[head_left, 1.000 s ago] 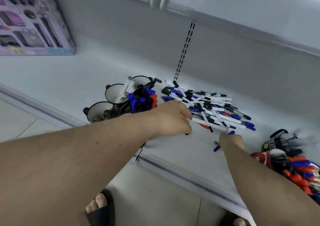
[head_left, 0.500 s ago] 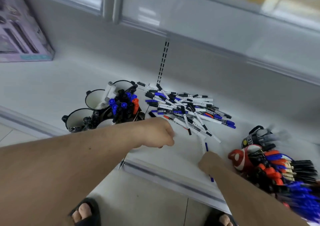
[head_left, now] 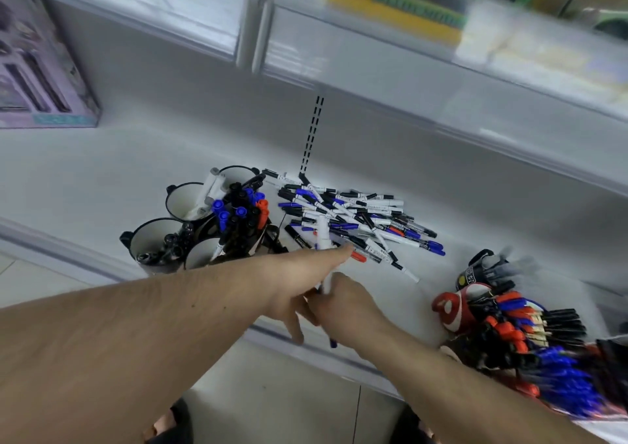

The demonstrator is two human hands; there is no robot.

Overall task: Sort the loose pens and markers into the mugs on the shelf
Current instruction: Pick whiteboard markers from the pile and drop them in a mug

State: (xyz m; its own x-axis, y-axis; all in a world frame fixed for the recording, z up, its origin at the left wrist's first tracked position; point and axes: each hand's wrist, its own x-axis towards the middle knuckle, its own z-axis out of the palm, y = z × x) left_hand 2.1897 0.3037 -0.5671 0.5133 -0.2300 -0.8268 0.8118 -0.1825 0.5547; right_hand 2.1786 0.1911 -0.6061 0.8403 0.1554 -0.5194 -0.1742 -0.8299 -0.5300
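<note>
Head view: my right hand (head_left: 343,302) grips a white pen (head_left: 324,256), blue tip poking out below; left hand (head_left: 306,284) meets it, fingers half open, hold unclear. I'd keep the pen upright w/ tip down, then swing left to the mugs (head_left: 190,229). Loose pile (head_left: 356,219) sits right of the mugs; shelf edge (head_left: 323,348) is just under my hands.

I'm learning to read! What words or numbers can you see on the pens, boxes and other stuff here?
None can be read for sure.
Pens in the pile: tiny print on the barrels, too small.
Purple box: label strip too blurred.
Yellow and green box on the upper shelf: lettering smeared by motion.
Glove: round badge with marks, maybe digits, unreadable.
</note>
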